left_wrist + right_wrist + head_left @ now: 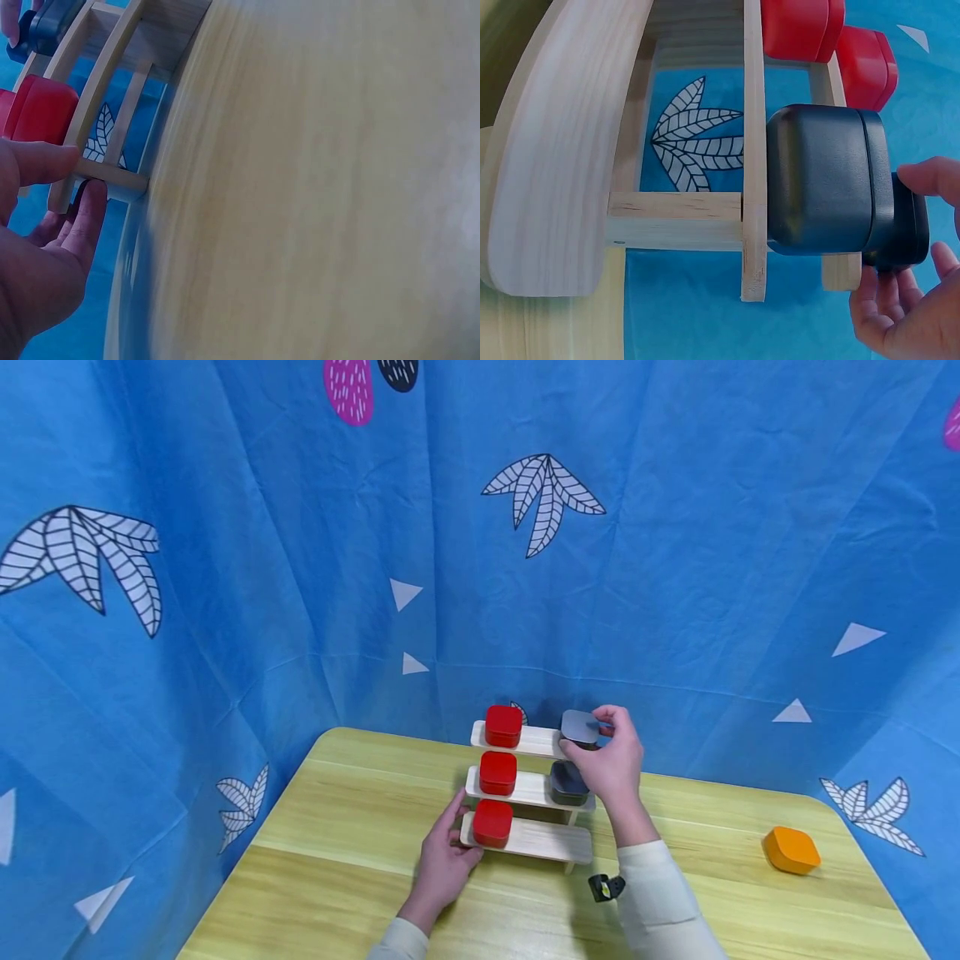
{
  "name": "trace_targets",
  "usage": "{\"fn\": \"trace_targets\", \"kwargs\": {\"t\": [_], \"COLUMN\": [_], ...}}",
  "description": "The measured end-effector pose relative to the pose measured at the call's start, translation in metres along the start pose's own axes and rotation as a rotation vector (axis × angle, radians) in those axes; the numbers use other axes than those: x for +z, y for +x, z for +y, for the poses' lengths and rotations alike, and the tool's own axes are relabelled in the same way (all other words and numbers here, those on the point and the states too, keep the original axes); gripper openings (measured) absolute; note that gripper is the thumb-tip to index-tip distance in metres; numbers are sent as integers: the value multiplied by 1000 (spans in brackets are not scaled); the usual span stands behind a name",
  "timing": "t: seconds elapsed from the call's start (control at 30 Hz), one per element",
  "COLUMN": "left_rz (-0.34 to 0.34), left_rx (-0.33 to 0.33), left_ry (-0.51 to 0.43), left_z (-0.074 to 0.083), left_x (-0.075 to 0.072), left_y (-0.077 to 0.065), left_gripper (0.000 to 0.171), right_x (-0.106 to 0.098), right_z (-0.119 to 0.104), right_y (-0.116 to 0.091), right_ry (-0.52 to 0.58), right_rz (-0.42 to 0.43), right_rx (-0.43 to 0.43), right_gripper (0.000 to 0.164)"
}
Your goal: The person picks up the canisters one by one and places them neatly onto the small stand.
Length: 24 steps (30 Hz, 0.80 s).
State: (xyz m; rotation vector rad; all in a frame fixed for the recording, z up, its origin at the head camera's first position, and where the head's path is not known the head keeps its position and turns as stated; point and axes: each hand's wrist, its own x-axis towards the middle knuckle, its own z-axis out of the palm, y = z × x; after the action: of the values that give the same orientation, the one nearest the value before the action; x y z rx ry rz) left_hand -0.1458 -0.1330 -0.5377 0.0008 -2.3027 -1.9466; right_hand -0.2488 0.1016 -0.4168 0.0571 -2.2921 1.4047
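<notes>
A three-tier wooden shelf stand (536, 837) stands on the table, with a red lidded box (492, 823) at the left of its lowest tier. Two more red boxes sit on the left of the middle and top tiers. My left hand (442, 866) grips the left end of the lowest tier, thumb on one side and fingers on the other. At the right end of the top tier, my right hand (613, 762) holds a dark grey lidded box (579, 727) between thumb and fingers. Another dark box (821, 180) rests on the middle tier below it.
An orange lidded box (792, 850) lies on the right of the wooden table (330, 827). Near the right sleeve is a small black device (606, 887). A blue patterned curtain (675, 593) hangs behind and beside the table.
</notes>
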Motion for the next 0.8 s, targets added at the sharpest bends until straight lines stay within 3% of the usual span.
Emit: {"fn": "trace_targets", "kwargs": {"t": [0.17,0.8], "left_rz": [5,11], "left_rx": [20,0], "left_ry": [-9,20], "left_z": [0,-3], "left_x": [1,1], "left_y": [-1,0], "left_gripper": [97,96], "right_x": [1,2], "right_z": [-1,1], "right_y": [0,-2], "right_ry": [-24,-16], "right_rz": [-11,-53], "right_rx": [4,26], "right_gripper": [58,62]}}
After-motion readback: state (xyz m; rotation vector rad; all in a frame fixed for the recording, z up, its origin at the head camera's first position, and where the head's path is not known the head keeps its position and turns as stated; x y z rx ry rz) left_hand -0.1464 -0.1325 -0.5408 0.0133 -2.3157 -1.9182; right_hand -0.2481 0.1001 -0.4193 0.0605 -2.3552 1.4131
